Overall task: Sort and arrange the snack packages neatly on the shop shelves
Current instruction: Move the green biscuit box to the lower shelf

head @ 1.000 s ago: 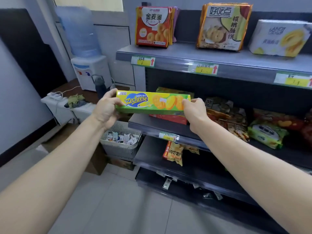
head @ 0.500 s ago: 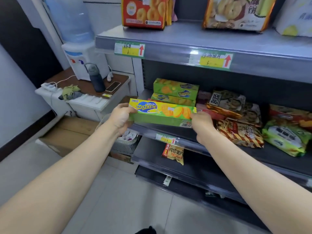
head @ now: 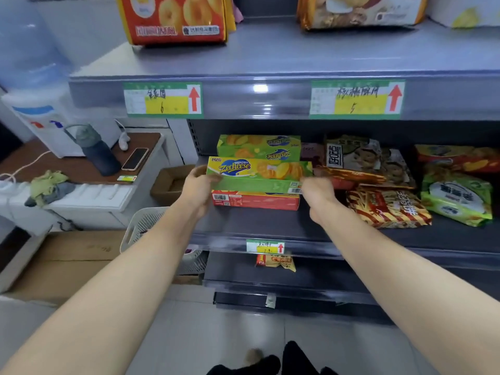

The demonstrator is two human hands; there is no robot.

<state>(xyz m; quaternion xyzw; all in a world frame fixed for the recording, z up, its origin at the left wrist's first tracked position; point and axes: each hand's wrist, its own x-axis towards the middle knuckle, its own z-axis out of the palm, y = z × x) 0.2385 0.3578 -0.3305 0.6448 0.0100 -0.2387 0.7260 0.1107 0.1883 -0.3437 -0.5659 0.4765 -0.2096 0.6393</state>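
We hold the long yellow-and-green Zecheese cardboard biscuit box [head: 257, 175] level over the middle grey metal shelf [head: 270, 226], at 12 o'clock from us; left hand [head: 198, 185] curled round its 9 o'clock end, right hand [head: 316, 189] closed on the 3 o'clock end, fingers gripping the short faces; box sits just above the flat red carton [head: 255, 202], touching or not we cannot tell; a matching green box [head: 258, 148] lies behind, toward 12 o'clock. We judge it light, stiff and smooth, contents breakable; end grips suit it, pressed gently. Striped crinkly snack bag [head: 387, 208] lies at 3 o'clock, soft.
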